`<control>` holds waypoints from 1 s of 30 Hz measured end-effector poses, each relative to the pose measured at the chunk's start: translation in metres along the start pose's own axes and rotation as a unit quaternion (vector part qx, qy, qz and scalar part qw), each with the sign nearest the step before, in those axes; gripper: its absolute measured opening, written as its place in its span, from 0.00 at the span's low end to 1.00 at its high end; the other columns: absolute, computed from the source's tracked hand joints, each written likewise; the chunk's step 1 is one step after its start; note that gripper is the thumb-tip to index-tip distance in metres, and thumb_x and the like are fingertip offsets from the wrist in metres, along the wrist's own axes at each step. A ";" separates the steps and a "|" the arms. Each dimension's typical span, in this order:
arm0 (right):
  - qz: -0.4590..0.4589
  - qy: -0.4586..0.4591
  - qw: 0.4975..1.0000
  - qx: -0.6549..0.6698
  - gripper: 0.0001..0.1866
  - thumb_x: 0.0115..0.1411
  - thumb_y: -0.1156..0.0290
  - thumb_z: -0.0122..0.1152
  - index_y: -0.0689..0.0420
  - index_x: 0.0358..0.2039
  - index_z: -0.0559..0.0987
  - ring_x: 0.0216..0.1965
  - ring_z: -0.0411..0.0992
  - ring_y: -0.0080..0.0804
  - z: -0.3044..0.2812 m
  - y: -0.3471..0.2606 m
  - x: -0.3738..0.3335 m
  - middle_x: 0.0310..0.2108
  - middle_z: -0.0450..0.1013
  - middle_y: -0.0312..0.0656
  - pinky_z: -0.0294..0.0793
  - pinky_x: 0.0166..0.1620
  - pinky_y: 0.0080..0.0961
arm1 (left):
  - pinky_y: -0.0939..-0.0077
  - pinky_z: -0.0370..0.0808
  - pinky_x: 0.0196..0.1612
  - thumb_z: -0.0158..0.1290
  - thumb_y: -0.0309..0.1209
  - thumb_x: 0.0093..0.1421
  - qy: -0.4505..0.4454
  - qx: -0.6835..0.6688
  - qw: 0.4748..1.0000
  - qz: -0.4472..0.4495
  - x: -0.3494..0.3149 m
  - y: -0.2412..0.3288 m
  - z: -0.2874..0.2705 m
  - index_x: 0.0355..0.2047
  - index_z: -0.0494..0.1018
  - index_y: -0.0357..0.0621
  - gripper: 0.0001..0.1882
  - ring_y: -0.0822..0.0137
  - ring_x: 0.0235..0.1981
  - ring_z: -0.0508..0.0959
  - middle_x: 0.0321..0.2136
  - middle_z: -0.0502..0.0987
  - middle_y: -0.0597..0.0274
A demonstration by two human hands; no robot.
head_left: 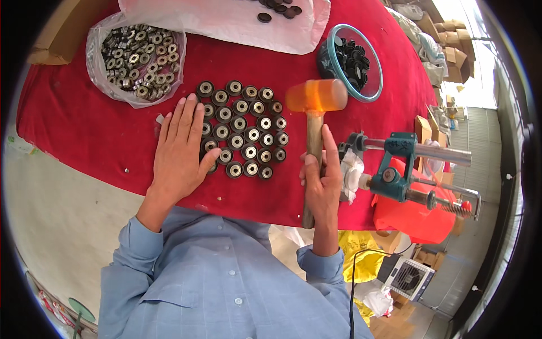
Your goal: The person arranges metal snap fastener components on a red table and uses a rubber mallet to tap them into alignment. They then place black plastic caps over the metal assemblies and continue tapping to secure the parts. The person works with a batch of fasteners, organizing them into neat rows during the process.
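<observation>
My right hand (323, 178) grips the wooden handle of a mallet (317, 96) with an orange, see-through head. Its index finger lies along the handle, and the mallet's head points away from me. My left hand (182, 150) rests flat, fingers stretched, at the left edge of a group of metal bearings (238, 123) seated in black round caps. Its thumb touches or nearly touches the caps at the near left. The capped bearings stand in loose rows on the red cloth (141, 150), between my two hands.
A clear bag of loose bearings (141, 62) stands at the far left. Beyond lies a white sheet (237, 22) with several black caps. A blue-rimmed tub (379, 73) holds more black caps at the far right. A green hand press (401, 164) stands right of my right hand.
</observation>
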State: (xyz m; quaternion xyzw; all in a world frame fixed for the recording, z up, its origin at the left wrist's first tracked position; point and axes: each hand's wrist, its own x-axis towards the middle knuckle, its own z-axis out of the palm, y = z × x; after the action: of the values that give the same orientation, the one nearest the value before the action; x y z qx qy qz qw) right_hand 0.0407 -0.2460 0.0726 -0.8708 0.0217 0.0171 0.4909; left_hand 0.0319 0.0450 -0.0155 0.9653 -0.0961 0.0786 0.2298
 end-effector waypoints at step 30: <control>0.013 0.004 1.000 -0.016 0.30 0.75 0.77 0.56 0.61 0.76 0.67 0.39 0.76 0.20 0.000 -0.021 -0.007 0.58 0.79 0.47 0.78 0.40 0.19 | 0.36 0.50 0.79 0.63 0.52 0.65 -0.033 -0.007 0.999 0.034 0.001 0.003 -0.009 0.78 0.61 0.43 0.47 0.49 0.82 0.53 0.81 0.55 0.53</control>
State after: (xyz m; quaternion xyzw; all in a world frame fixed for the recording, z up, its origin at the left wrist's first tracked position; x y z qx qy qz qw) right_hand 0.0353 -0.2351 0.0911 -0.8782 0.0349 0.0210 0.4765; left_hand 0.0310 0.0467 -0.0061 0.9618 -0.1372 0.0533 0.2308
